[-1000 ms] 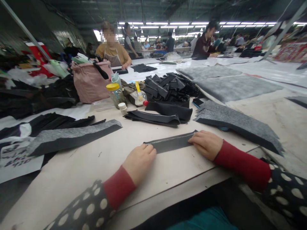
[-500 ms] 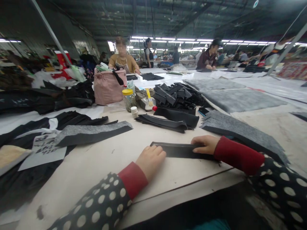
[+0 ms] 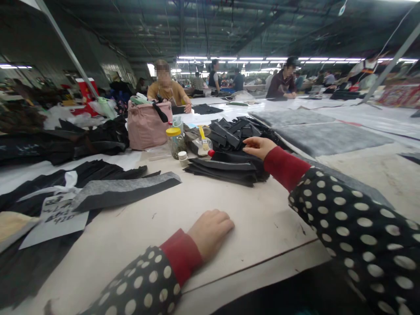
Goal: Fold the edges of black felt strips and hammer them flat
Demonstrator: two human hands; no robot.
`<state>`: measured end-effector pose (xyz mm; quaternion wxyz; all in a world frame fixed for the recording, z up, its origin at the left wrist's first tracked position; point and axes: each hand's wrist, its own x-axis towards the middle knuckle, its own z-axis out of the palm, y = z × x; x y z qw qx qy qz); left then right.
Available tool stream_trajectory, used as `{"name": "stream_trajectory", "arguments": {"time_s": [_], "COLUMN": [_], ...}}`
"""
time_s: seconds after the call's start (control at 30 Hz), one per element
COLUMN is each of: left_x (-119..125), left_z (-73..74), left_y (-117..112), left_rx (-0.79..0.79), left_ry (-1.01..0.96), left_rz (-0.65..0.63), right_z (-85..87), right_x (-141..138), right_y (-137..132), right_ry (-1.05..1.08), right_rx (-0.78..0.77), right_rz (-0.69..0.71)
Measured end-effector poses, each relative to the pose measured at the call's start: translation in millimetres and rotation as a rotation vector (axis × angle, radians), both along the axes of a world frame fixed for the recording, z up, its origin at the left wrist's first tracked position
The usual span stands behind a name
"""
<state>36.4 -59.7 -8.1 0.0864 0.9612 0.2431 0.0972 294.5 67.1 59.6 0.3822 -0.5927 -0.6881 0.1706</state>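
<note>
My left hand (image 3: 210, 232) rests on the pale table (image 3: 259, 223) near its front edge, touching nothing else and holding nothing. My right hand (image 3: 259, 147) reaches forward, fingers extended, just above a stack of black fabric strips (image 3: 223, 169). It holds nothing visible. Behind that stack lies a heap of black cut pieces (image 3: 229, 133). A grey-and-black felt strip (image 3: 124, 191) lies to the left of my hands. My right sleeve hides most of a grey felt stack (image 3: 343, 181).
A jar with a yellow lid (image 3: 175, 142), a yellow-handled brush (image 3: 204, 140) and a pink bag (image 3: 147, 124) stand beyond the hands. Black fabric and a handwritten paper label (image 3: 55, 218) lie at left. Co-workers (image 3: 167, 87) sit at the far tables.
The black strip between my hands no longer lies on the table. My right hand has let go of it and moved forward over the black stack. My left hand stays nearly still.
</note>
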Motion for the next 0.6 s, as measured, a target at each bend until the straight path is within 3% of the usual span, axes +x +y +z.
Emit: {"name": "stream_trajectory", "arguments": {"time_s": [0.1,0.33,0.43,0.6], "left_x": [0,7,14,30], "left_z": [-0.4,-4.4,-4.7,-3.0], "left_y": [0,-1,-2,-3], "left_rx": [-0.023,-0.048,-0.046,-0.014], "left_ry": [-0.011,-0.054,-0.047,-0.031], "left_rz": [0.002,0.001,-0.028,-0.084], "right_z": [-13.4,-52.2,-62.5,-66.1], "right_x": [28,107,111,100], "right_y": [-19,-111,-124,-112], "right_ry": [-0.270,-0.941,-1.077,-1.116], "right_rx": [0.046,-0.023,-0.073,-0.200], "right_rz": [-0.058,-0.109,-0.139,-0.265]}}
